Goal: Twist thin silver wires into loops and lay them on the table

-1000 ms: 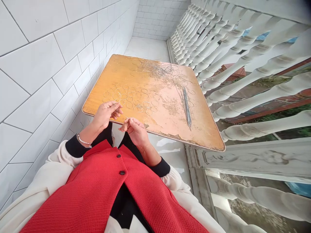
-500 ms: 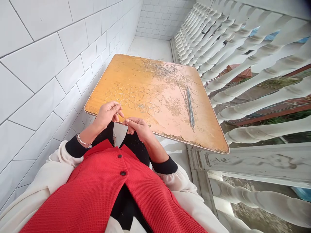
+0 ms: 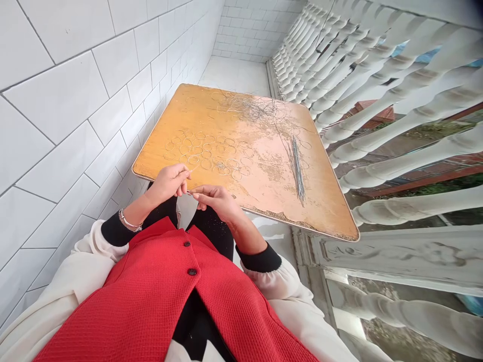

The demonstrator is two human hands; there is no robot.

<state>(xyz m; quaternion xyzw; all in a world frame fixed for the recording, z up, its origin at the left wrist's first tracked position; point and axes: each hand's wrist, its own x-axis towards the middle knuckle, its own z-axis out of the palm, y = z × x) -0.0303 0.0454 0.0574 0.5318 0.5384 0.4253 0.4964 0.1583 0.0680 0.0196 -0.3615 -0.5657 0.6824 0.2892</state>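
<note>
Left hand [image 3: 166, 184] is pinching a thin wire [image 3: 193, 169] — right hand [image 3: 216, 202] is hovering, curled, just beside it, grip unclear — while wire rings [image 3: 206, 152] are lying across the worn wooden board [image 3: 264, 173].

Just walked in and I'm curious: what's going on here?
A person pinches thin wire in the left hand and right hand, at the near edge of a worn wooden tabletop. Small wire rings lie spread on it, with a wire tangle beyond and a bundle of straight wires to the right.
</note>
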